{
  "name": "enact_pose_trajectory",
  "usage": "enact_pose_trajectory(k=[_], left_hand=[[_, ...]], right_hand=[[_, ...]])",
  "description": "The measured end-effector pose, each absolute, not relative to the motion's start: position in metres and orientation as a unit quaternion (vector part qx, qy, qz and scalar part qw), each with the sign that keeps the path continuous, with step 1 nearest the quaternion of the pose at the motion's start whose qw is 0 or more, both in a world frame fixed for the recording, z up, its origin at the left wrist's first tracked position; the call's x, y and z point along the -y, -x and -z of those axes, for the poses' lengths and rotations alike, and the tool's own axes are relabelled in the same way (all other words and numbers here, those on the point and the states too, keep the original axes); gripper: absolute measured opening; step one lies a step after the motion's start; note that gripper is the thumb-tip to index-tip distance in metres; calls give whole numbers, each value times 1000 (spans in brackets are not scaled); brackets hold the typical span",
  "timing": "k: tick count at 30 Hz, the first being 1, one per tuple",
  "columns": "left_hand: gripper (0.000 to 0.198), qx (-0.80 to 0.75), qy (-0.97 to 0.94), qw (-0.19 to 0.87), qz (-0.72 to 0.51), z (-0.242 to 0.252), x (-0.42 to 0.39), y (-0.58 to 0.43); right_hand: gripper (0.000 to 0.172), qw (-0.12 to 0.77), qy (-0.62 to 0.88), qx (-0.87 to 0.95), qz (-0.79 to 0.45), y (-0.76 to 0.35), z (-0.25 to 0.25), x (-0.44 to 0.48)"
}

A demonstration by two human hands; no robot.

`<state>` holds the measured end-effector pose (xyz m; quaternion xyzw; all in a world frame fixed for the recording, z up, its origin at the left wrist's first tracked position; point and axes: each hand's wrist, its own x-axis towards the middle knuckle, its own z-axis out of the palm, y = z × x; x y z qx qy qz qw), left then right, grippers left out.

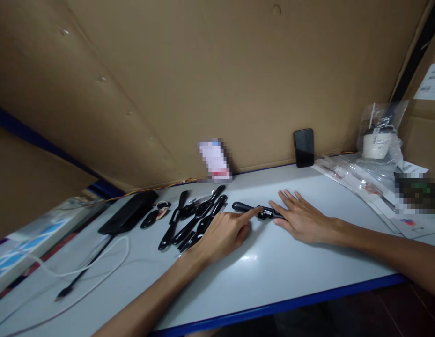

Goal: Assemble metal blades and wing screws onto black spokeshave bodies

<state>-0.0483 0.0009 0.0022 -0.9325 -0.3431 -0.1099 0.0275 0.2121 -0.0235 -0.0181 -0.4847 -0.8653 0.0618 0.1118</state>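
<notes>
A black two-handled tool that looks like a spokeshave (pixel 246 207) lies on the grey tabletop in front of me. With its index finger stretched out, my left hand (pixel 227 232) touches the tool's middle; the other fingers are curled and hold nothing. My right hand (pixel 301 219) lies flat with fingers spread over the tool's right end, hiding that handle. The middle of the tool has small metal parts, partly covered by my left fingertip. Left of my left hand, several similar black spokeshaves (pixel 199 210) lie side by side, some partly behind that hand.
A black box-shaped device (pixel 129 213) with a cable, a ring-shaped item (pixel 163 208) and a white cable (pixel 128 248) are at left. A phone (pixel 304 148) leans on the cardboard wall (pixel 217 84). Plastic packaging (pixel 350 175) and a bagged white cup (pixel 378 144) stand right.
</notes>
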Motion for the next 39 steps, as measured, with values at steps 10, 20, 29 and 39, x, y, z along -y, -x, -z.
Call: enact_pose_trajectory(k=[10,20,29,39], left_hand=[[49,258,953,-66,147,-2,3,49],[41,301,938,-31,168,0,2,51],[47,283,940,-12,190,1,2,51],[44,271,944,-17,189,1,1,50]], right_hand=[[61,123,483,865,-60,-213,20,23],[62,112,484,867,-41,-212,20,24],[62,108,483,868,-35,-212,21,23],[60,115,483,867,-39,-211,21,23]])
